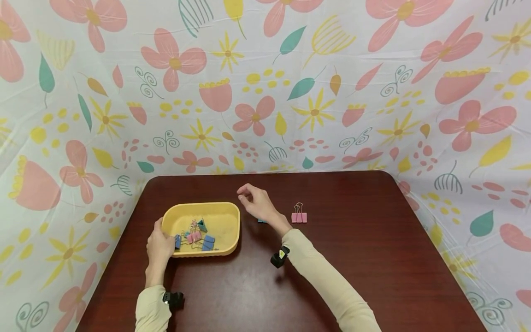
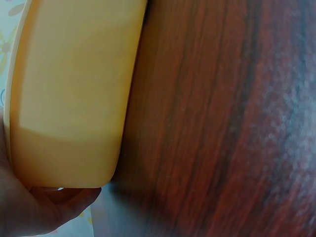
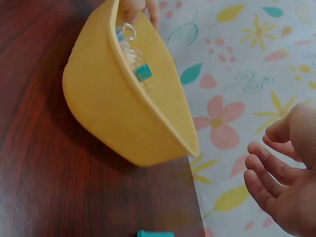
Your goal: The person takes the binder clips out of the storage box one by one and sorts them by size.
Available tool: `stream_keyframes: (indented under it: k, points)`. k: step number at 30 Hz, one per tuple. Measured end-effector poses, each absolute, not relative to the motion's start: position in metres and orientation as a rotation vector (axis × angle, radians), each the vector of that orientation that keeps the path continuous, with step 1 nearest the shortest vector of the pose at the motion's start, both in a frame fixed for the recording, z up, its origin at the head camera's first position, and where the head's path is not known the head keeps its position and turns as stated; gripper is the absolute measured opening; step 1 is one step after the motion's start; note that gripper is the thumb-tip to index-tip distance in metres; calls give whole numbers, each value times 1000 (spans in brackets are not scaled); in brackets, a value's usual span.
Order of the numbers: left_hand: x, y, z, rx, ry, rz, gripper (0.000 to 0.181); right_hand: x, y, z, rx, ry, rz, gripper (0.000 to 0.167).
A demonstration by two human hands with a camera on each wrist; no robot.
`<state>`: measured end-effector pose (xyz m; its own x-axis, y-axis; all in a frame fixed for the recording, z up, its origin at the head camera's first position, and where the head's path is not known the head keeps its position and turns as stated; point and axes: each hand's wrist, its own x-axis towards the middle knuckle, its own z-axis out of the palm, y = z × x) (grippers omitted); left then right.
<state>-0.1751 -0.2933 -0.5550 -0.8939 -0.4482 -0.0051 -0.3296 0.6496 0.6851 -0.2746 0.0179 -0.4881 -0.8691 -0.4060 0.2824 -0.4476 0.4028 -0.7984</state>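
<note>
With our left hand (image 1: 159, 245) we are gripping a yellow bin (image 1: 227, 230).
Our right hand (image 1: 259, 203) is hovering beside it.

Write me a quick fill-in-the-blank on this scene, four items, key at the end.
1. The container gripped by the left hand is colored ____.
2. The right hand, raised over the table, is holding ____.
3. In the head view, the clip partly hidden by the right arm is teal, while the fully visible clip on the table is ____.
4. The clips inside the container are pink, teal and ____.

Missing words: yellow; nothing; pink; blue.
</note>
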Motion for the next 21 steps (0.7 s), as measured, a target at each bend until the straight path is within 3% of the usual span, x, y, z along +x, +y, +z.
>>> stream_keyframes:
  k: [21]
  points:
    - [-174,-293,-553,616,-2698,-1056,65,-255,-34,-499,1037,-2727,1465,23]
